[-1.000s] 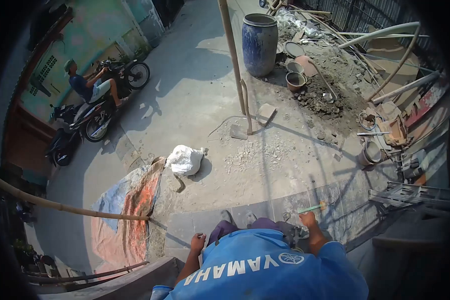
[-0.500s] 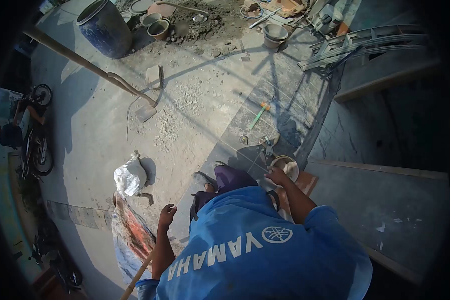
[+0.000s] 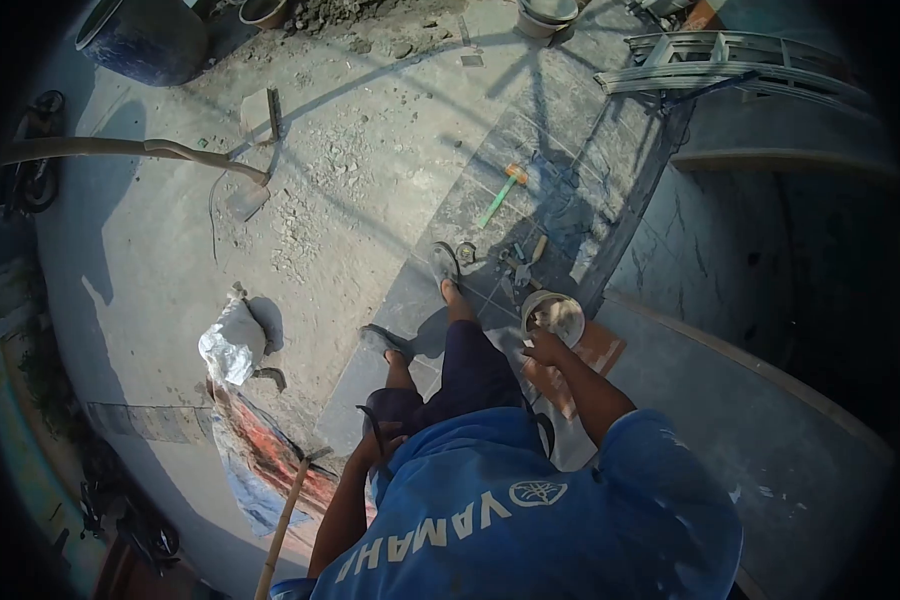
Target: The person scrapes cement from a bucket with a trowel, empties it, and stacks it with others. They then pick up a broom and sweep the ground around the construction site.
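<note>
My right hand (image 3: 545, 348) is closed on the near rim of a small pale bucket (image 3: 530, 303), which holds some whitish material. The bucket is tilted beside a reddish-brown tile (image 3: 602, 350). My left hand (image 3: 380, 441) rests against my dark shorts at the thigh, fingers loosely extended and holding nothing. Ahead of the bucket lie several hand tools (image 3: 525, 268), one with a wooden handle; their exact kinds are hard to make out. A mallet (image 3: 500, 196) with a green handle and orange head lies farther off on the grey tiles.
A hoe (image 3: 170, 150) with a long handle and a white sack (image 3: 232, 342) are on the left. Below the sack lie a dirty tarp (image 3: 260, 455) and a wooden pole (image 3: 283, 525). A ladder (image 3: 720, 65), a blue drum (image 3: 150, 45) and parked motorcycles stand around. Rubble (image 3: 300, 220) litters the concrete.
My left hand has come down from out at my side to my thigh. My legs and feet now show more, stepped apart. My right hand stays at the bucket's rim, and the view has shifted.
</note>
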Tool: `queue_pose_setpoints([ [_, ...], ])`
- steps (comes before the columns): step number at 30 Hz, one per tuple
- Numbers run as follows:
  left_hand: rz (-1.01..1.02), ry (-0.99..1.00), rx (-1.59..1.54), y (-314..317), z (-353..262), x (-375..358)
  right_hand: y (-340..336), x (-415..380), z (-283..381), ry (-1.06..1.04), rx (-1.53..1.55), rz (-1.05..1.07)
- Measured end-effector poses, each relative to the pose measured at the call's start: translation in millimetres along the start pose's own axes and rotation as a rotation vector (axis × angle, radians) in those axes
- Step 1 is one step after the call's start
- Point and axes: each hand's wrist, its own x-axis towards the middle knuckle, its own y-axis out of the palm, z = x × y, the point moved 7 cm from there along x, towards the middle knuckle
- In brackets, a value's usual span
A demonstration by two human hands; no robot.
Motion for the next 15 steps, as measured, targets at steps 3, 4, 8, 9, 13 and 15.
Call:
queue_pose_setpoints([
  [3,-0.016,-0.187,0.155,12.9,-9.5,21.0,-40.8,92.1,-19.6,-0.014,-0.087,0.016],
  [4,-0.018,-0.174,0.186,17.2,-17.9,32.2,-42.3,126.0,-32.4,0.022,-0.154,0.035],
  [8,0.011,-0.509,0.269,37.0,7.4,84.9,-9.4,287.4,-107.0,0.177,-0.188,0.042],
  [9,-0.002,-0.542,0.239,41.4,7.3,100.0,-1.9,312.4,-118.2,0.244,-0.101,0.068],
  [13,0.116,-0.582,0.264,59.4,-0.7,154.9,50.6,425.2,-174.6,0.3,-0.121,-0.133],
  [15,0.197,-0.64,0.317,69.2,8.3,169.9,88.7,455.6,-188.6,0.357,-0.114,-0.086],
])
